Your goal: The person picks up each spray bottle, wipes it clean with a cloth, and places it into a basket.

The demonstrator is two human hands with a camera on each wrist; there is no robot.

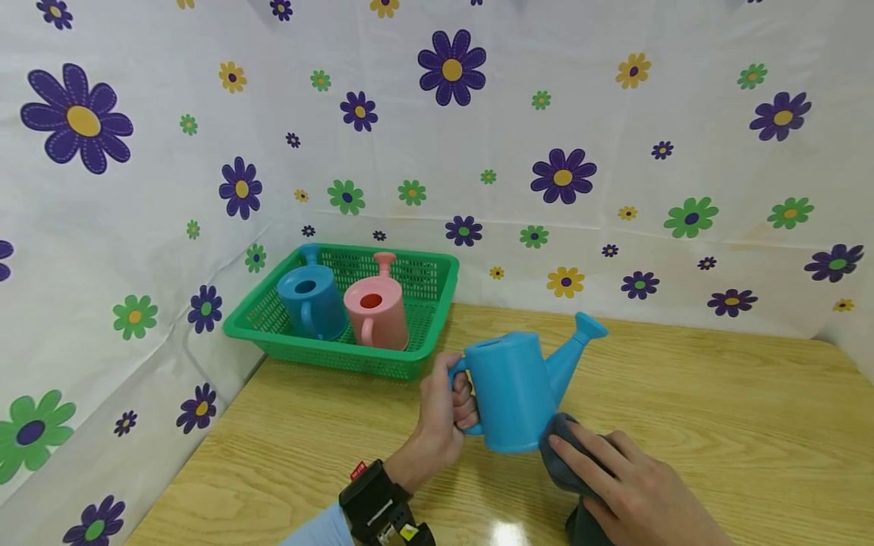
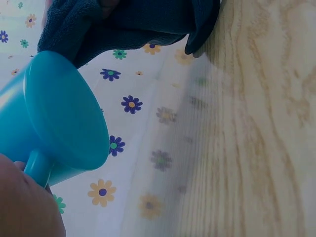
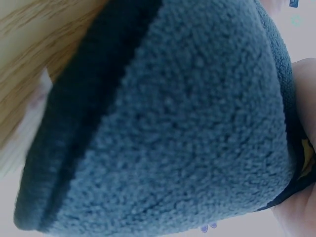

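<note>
My left hand (image 1: 444,409) grips the handle of a light-blue watering can (image 1: 512,394), which is held up over the table with its spout pointing right. In the left wrist view the can's round base (image 2: 69,111) faces the camera. A dark grey-blue cloth (image 1: 563,455) is in my right hand (image 1: 635,485), fingers laid over it and thumb beneath. The cloth meets the lower right side of the can, below the spout. Close up in the right wrist view, the fuzzy cloth (image 3: 187,118) fills most of the picture and hides the can.
A green basket (image 1: 328,362) stands at the back left of the wooden table (image 1: 717,409). Inside it are a blue watering can (image 1: 324,303) and a pink watering can (image 1: 385,315). A white flower-printed sheet (image 1: 505,144) hangs behind and along the left.
</note>
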